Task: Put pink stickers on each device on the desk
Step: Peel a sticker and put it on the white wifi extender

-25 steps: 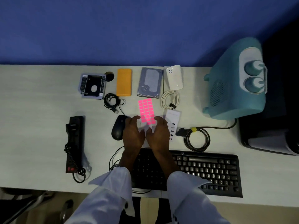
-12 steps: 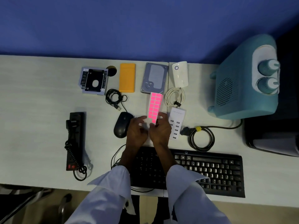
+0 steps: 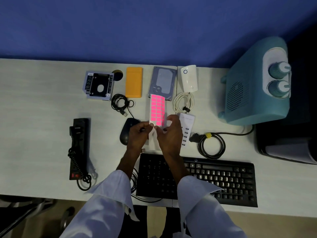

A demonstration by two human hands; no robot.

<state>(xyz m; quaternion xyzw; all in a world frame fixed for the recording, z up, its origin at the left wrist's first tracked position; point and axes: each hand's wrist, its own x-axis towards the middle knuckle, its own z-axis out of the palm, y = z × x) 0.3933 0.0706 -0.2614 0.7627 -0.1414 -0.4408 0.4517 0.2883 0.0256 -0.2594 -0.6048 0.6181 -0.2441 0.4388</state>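
Note:
A sheet of pink stickers (image 3: 157,109) is held up above the middle of the desk. My left hand (image 3: 138,136) and my right hand (image 3: 169,133) both pinch its lower white end, fingers curled. Devices lie around it: a black mouse (image 3: 126,133), a drive caddy (image 3: 99,85), an orange case (image 3: 134,81), a grey hard drive (image 3: 163,81), a white adapter (image 3: 189,78), a white USB charger (image 3: 187,129), a black power strip (image 3: 79,146), and a black keyboard (image 3: 214,179). No pink sticker shows on any device.
A teal fan heater (image 3: 253,90) stands at the right with its coiled black cord (image 3: 211,146). A black cable (image 3: 121,103) and a white cable (image 3: 183,103) lie coiled. A dark machine (image 3: 288,145) sits at the far right. The desk's front edge (image 3: 42,197) is near.
Both hands lifted the sticker sheet off the desk and turned it; it now looks narrower and stands over the hard drive's near edge. The camera view shifted slightly.

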